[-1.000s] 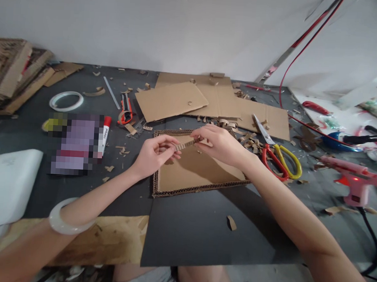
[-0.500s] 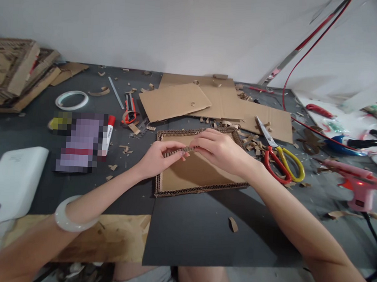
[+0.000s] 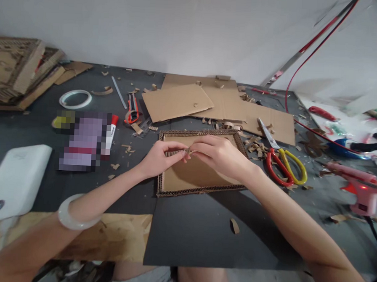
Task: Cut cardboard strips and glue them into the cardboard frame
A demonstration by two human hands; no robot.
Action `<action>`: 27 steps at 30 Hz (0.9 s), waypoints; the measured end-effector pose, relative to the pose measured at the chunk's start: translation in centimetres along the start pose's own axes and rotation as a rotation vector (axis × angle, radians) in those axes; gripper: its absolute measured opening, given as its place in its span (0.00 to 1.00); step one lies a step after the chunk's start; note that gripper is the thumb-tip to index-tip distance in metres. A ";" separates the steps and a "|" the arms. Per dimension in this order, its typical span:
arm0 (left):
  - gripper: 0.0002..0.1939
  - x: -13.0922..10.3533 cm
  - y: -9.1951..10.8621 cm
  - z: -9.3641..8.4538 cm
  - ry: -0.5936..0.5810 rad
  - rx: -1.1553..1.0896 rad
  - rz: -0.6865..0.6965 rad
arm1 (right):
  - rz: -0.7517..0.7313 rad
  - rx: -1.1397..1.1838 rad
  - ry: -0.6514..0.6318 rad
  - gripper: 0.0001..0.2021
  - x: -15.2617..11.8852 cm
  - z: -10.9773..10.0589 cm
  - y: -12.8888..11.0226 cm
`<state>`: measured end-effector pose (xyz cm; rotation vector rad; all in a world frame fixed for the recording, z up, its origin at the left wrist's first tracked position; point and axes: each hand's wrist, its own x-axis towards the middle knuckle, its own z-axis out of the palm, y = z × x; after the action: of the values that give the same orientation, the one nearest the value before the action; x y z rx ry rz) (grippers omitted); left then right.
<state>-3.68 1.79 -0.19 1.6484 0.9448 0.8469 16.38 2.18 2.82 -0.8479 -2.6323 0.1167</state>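
"I need the strip's lie. Where is it from the fingers?"
"I have the cardboard strip (image 3: 174, 153) right in them, raised over the left half of the cardboard tray (image 3: 201, 187)."
"Long axis?"
"Side to side, roughly along the tray's near edge. I can't trace it all; fingers cover much of it."
"Which side is nearer?"
"Neither, I'd say. I see the left hand (image 3: 157, 158) reaching in across the tray's left edge, thumb and forefinger pinching the strip along its length. The right hand (image 3: 217, 153) has its fingertips bunched on the strip's right end; its thumb is hidden from me."
"And the tray?"
"Flat on the worktop (image 3: 202, 234), back from the front edge, with scissors (image 3: 272, 141) beyond its right edge."
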 end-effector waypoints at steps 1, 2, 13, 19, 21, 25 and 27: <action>0.10 0.0 0.0 0.0 0.001 -0.005 -0.003 | -0.005 -0.036 0.011 0.11 0.0 0.1 0.0; 0.10 0.0 0.0 0.0 0.003 -0.008 -0.008 | -0.010 -0.074 0.022 0.11 -0.1 0.2 -0.1; 0.09 0.0 0.3 0.1 0.025 0.014 -0.037 | -0.052 -0.108 0.006 0.11 0.0 0.6 -0.2; 0.14 -0.1 0.2 0.1 0.077 -0.027 -0.148 | 0.090 0.030 0.049 0.09 0.0 -0.9 1.0; 0.14 -0.1 0.2 0.1 0.082 -0.039 -0.156 | 0.142 0.036 0.066 0.08 0.0 -1.2 1.2; 0.14 0.0 0.2 0.1 0.086 -0.013 -0.124 | 0.124 0.035 0.073 0.05 -0.1 -1.0 0.8; 0.13 0.0 0.3 0.0 0.083 -0.002 -0.097 | 0.089 0.017 0.069 0.05 0.0 -0.6 0.4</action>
<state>-3.58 1.74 0.05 1.5626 1.0727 0.8548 16.84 2.46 3.27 -0.9469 -2.5263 0.1309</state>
